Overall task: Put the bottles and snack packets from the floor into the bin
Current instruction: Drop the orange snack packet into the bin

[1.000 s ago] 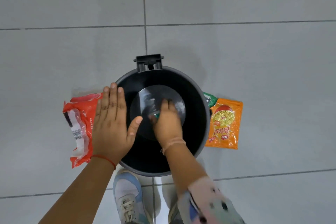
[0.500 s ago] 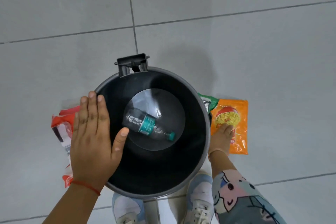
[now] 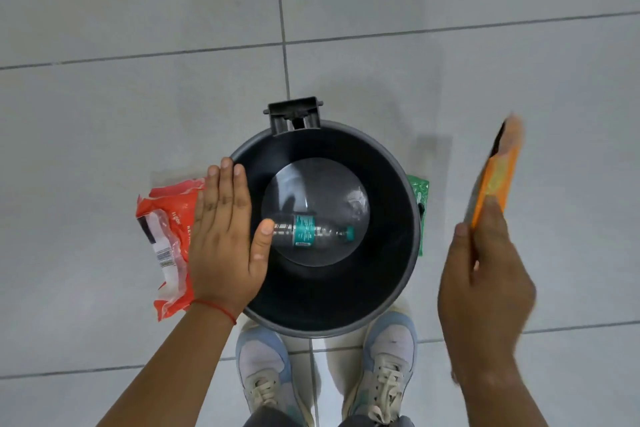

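A round black bin (image 3: 391, 274) stands on the floor between my feet. A clear bottle (image 3: 311, 234) with a teal label and cap lies on its bottom. My left hand (image 3: 225, 239) rests flat on the bin's left rim, fingers apart, holding nothing. My right hand (image 3: 485, 284) is raised to the right of the bin and grips an orange snack packet (image 3: 495, 180), seen edge-on and blurred. A red packet (image 3: 166, 236) lies on the floor left of the bin, partly under my left hand. A green packet (image 3: 419, 198) peeks out from behind the bin's right side.
The floor is grey tile (image 3: 138, 114) with dark grout lines. A black hinge bracket (image 3: 294, 113) sticks out at the bin's far rim. My two pale sneakers (image 3: 391, 354) stand just behind the bin.
My right hand let the bottle go inside the bin, reached down to the orange packet on the floor at the right, and has lifted it. The left hand stays on the rim.
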Demonstrator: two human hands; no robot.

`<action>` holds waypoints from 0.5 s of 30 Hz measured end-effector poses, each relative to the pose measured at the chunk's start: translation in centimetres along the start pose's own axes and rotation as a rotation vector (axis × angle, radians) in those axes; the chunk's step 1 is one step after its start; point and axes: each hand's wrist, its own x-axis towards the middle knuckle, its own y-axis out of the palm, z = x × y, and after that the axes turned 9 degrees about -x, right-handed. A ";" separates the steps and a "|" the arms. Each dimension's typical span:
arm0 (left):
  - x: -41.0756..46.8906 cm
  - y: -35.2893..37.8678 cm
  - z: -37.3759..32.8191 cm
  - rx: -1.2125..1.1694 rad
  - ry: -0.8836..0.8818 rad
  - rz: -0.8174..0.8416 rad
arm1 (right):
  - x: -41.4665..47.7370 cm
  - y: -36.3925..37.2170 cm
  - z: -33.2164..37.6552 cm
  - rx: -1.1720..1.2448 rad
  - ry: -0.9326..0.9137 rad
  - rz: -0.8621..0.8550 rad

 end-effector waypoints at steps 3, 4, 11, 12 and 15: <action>0.1 -0.2 0.2 -0.070 0.005 0.007 | -3.4 -1.8 5.3 0.003 -0.310 -0.008; 0.2 -0.2 0.3 -0.076 0.007 0.011 | -4.5 -0.5 6.4 -0.034 -0.382 0.089; 0.2 0.0 0.3 -0.016 0.028 0.024 | -5.7 12.6 8.5 -0.423 -0.240 0.984; 0.2 0.0 0.3 -0.005 0.033 0.031 | -5.3 12.1 9.3 -0.415 -0.265 0.989; 0.2 0.0 0.4 0.031 0.025 0.050 | -3.4 7.0 10.6 -0.057 -0.371 0.488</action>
